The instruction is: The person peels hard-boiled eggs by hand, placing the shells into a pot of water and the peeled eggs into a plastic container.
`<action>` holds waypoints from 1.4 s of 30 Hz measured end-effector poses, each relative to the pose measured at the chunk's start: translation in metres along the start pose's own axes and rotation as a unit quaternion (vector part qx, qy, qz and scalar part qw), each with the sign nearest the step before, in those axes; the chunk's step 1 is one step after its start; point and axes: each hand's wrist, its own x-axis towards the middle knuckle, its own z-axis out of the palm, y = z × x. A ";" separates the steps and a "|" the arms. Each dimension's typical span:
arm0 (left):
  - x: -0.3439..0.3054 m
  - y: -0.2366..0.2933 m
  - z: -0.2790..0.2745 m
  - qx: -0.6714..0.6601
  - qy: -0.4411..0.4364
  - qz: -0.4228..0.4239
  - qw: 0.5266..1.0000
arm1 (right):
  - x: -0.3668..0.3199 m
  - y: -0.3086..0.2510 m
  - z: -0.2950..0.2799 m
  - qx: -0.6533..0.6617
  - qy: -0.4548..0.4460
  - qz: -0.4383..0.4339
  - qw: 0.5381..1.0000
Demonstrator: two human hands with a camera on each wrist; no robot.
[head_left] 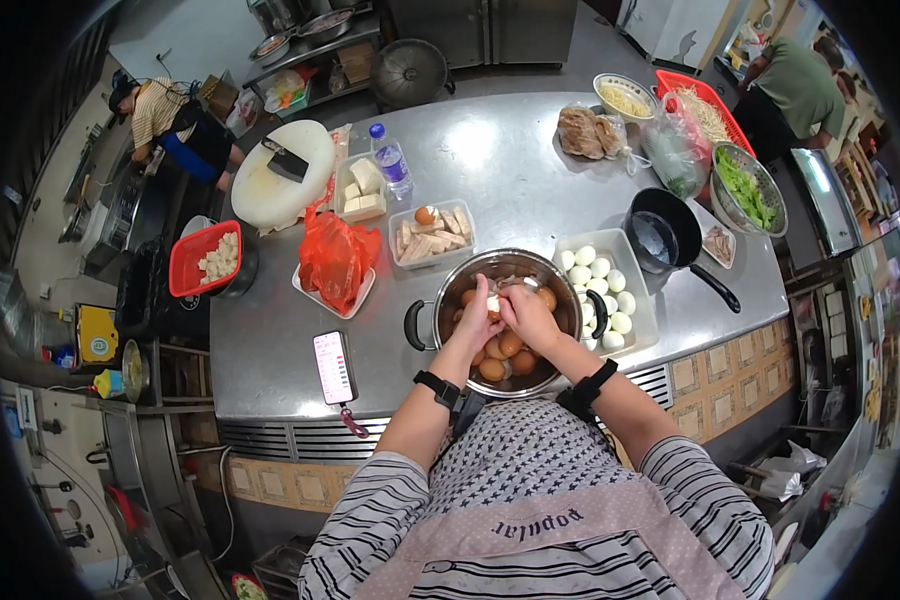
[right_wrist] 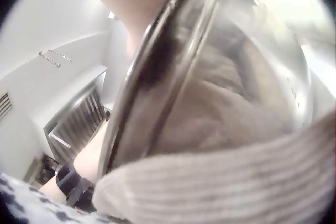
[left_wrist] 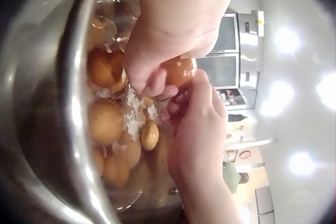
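Over a steel pot (head_left: 450, 345) in the head view, my two hands meet around a partly peeled egg (head_left: 493, 303) with white showing through. Curled fingers of my left hand (head_left: 480, 318) grip it. My right hand (head_left: 530, 315) pinches at the same egg from the other side, thumb against it. Its brown shell (left_wrist: 181, 71) shows between the hands in the left wrist view. Below them in the pot lie brown eggs (left_wrist: 106, 121) and bits of broken shell (left_wrist: 134, 111). The right wrist view is mostly pot wall (right_wrist: 220, 98); the egg is hidden there.
Peeled white eggs (head_left: 625, 302) fill a clear tub (head_left: 642, 335) right of the pot. A black saucepan (head_left: 665, 225) stands beyond. Left are a phone (head_left: 333, 368), a red bag (head_left: 338, 262) and a food container (head_left: 432, 259). A cleaver (head_left: 287, 163) lies on a round board (head_left: 260, 195).
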 end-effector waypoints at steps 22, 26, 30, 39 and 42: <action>-0.002 -0.002 -0.001 0.013 0.014 -0.035 0.999 | -0.004 0.004 -0.001 -0.010 -0.036 -0.011 0.999; -0.010 0.003 0.003 0.045 0.016 -0.042 0.998 | -0.005 0.005 0.003 -0.033 -0.040 -0.004 0.999; -0.006 0.001 -0.003 0.040 -0.003 -0.048 0.998 | -0.006 0.005 0.002 -0.090 -0.037 0.021 0.995; 0.000 -0.001 -0.006 0.014 -0.012 -0.022 1.000 | 0.003 0.013 -0.004 -0.005 0.091 0.111 0.990; 0.002 -0.001 -0.005 -0.035 -0.020 -0.017 0.999 | 0.005 0.009 -0.009 0.028 0.127 0.129 0.983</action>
